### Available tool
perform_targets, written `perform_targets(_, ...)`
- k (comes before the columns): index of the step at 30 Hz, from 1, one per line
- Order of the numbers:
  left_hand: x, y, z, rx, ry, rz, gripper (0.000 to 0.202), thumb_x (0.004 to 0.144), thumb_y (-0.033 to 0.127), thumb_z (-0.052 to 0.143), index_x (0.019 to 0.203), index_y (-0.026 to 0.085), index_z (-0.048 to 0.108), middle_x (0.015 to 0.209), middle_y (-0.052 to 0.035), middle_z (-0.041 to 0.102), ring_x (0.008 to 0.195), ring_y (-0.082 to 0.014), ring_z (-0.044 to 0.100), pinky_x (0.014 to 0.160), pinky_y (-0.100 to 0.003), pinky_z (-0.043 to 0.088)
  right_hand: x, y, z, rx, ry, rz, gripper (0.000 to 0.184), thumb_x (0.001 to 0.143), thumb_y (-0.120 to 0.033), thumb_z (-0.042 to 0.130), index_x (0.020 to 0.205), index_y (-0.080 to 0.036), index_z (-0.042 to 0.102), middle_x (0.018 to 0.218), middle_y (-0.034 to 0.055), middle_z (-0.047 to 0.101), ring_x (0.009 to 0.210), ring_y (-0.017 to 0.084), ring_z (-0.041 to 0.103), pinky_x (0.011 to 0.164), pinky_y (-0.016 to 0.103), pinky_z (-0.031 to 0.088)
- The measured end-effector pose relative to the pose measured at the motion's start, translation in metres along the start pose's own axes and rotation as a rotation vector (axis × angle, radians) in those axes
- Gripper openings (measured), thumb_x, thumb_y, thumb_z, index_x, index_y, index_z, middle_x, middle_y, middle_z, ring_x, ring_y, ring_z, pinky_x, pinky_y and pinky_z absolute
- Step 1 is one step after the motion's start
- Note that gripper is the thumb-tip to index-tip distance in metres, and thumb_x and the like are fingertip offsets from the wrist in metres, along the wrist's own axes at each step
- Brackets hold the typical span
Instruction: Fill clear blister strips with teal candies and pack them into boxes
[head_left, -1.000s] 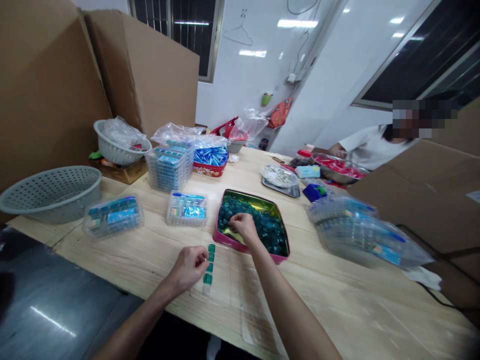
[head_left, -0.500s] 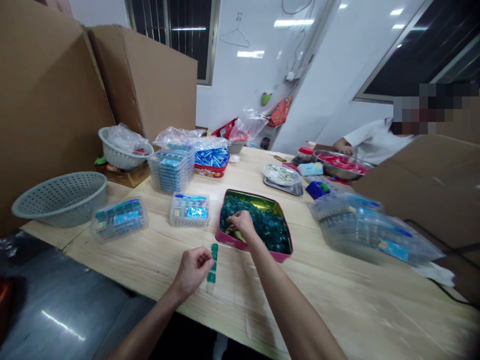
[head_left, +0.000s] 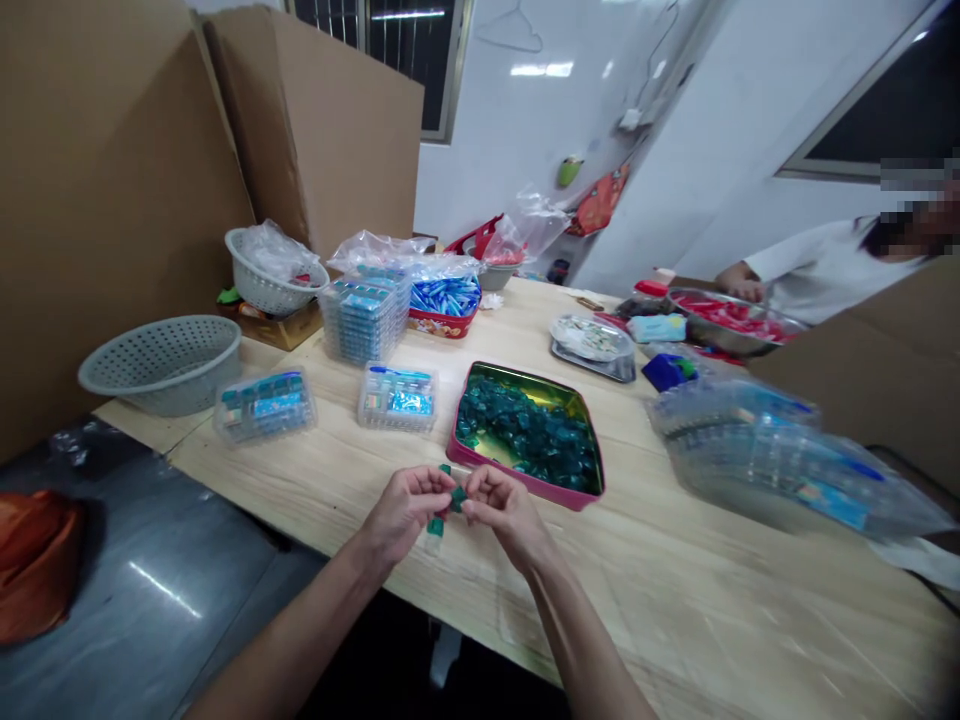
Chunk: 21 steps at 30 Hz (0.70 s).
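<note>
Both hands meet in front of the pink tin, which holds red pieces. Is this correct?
No. The head view shows teal pieces in the pink tin, not red; the left hand and right hand do meet in front of it.

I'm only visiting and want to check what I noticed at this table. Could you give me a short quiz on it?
1. True or false: the right hand is inside the pink-rimmed rectangular metal tin.
2. The small pieces heaped in that tin are: A red, B teal, C yellow.
3. How many single flat clear plastic boxes lie between the grey perforated plastic basket and the tin?
Key: 1 false, with the left hand it pinches a small teal piece in front of the tin; 2 B; 3 two.
</note>
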<state>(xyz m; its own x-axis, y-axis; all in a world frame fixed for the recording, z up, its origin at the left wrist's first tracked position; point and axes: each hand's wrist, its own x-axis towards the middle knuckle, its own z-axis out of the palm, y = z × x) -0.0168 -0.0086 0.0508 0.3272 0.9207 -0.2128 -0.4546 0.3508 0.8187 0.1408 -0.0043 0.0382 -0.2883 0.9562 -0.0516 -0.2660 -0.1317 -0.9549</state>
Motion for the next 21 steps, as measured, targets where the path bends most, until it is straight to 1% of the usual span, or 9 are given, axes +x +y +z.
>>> perform_targets(2, -0.002, 0.000, -0.006, -0.013, -0.059, -0.110, 0.025, 0.053, 0.018, 0.077, 0.073, 0.010, 0.065, 0.063, -0.0012, 0.060, 0.053, -0.0081, 0.051, 0.055, -0.023, 0.035, -0.002, 0.001, 0.003, -0.001, -0.024, 0.007, 0.033, 0.059, -0.031, 0.082, 0.068, -0.018, 0.052, 0.064, -0.0044, 0.055, 0.055, 0.008, 0.052, 0.053, 0.020, 0.043)
perform_targets(4, -0.003, 0.001, -0.011, -0.009, -0.087, -0.212, 0.025, 0.050, 0.019, 0.078, 0.068, 0.010, 0.063, 0.059, -0.0008, 0.059, 0.050, -0.0082, 0.051, 0.054, -0.023, 0.035, -0.004, 0.002, 0.006, -0.002, -0.048, 0.020, 0.036, 0.057, -0.032, 0.082, 0.068, -0.019, 0.051, 0.065, -0.0046, 0.055, 0.058, 0.009, 0.053, 0.057, 0.021, 0.043)
perform_targets(6, -0.003, 0.001, -0.014, 0.010, -0.078, -0.248, 0.025, 0.048, 0.020, 0.078, 0.062, 0.011, 0.060, 0.054, 0.0003, 0.057, 0.048, -0.0081, 0.051, 0.053, -0.023, 0.034, -0.006, 0.003, 0.008, -0.010, -0.057, 0.031, 0.038, 0.056, -0.034, 0.083, 0.068, -0.019, 0.050, 0.065, -0.0047, 0.054, 0.059, 0.009, 0.053, 0.057, 0.022, 0.043)
perform_targets(9, -0.006, 0.003, -0.016, 0.105, -0.047, -0.181, 0.022, 0.047, 0.019, 0.075, 0.059, 0.011, 0.058, 0.050, 0.0019, 0.056, 0.046, -0.0068, 0.048, 0.050, -0.021, 0.032, -0.009, 0.007, 0.009, -0.012, -0.064, 0.064, 0.038, 0.055, -0.036, 0.083, 0.069, -0.019, 0.052, 0.067, -0.0037, 0.056, 0.059, 0.010, 0.054, 0.058, 0.022, 0.044)
perform_targets(11, -0.008, 0.002, -0.019, 0.229, -0.015, -0.110, 0.018, 0.049, 0.018, 0.071, 0.059, 0.012, 0.058, 0.049, 0.0027, 0.055, 0.043, -0.0057, 0.044, 0.047, -0.020, 0.029, -0.011, 0.011, 0.008, 0.000, -0.082, 0.100, 0.037, 0.056, -0.036, 0.083, 0.072, -0.018, 0.054, 0.068, -0.0030, 0.058, 0.059, 0.010, 0.055, 0.060, 0.023, 0.044)
perform_targets(14, -0.012, -0.004, -0.026, 0.453, 0.039, -0.052, 0.010, 0.053, 0.016, 0.064, 0.060, 0.012, 0.058, 0.048, 0.0037, 0.054, 0.042, -0.0055, 0.041, 0.045, -0.019, 0.028, -0.016, 0.019, 0.007, 0.005, -0.094, 0.144, 0.035, 0.057, -0.035, 0.081, 0.072, -0.017, 0.055, 0.068, -0.0033, 0.059, 0.057, 0.009, 0.055, 0.059, 0.022, 0.043)
perform_targets(17, -0.016, -0.013, -0.031, 0.755, 0.075, -0.008, 0.004, 0.057, 0.014, 0.057, 0.059, 0.013, 0.060, 0.050, 0.0031, 0.054, 0.046, -0.0076, 0.044, 0.048, -0.020, 0.031, -0.021, 0.027, 0.008, -0.040, -0.085, 0.203, 0.033, 0.060, -0.034, 0.077, 0.071, -0.018, 0.051, 0.061, -0.0047, 0.056, 0.052, 0.009, 0.054, 0.053, 0.021, 0.042)
perform_targets(19, -0.019, -0.017, -0.032, 1.015, 0.084, 0.051, 0.008, 0.060, 0.011, 0.054, 0.059, 0.013, 0.062, 0.052, 0.0015, 0.055, 0.050, -0.0100, 0.047, 0.051, -0.022, 0.034, -0.024, 0.033, 0.010, -0.101, -0.075, 0.240, 0.029, 0.063, -0.031, 0.073, 0.070, -0.019, 0.048, 0.058, -0.0059, 0.053, 0.050, 0.009, 0.053, 0.048, 0.020, 0.041)
perform_targets(21, -0.021, -0.021, -0.031, 1.254, 0.091, 0.115, 0.014, 0.064, 0.008, 0.051, 0.060, 0.014, 0.063, 0.057, -0.0009, 0.058, 0.056, -0.0127, 0.051, 0.056, -0.024, 0.036, -0.025, 0.040, 0.012, -0.177, -0.052, 0.244, 0.024, 0.065, -0.027, 0.067, 0.071, -0.020, 0.045, 0.057, -0.0071, 0.050, 0.048, 0.010, 0.053, 0.045, 0.020, 0.040)
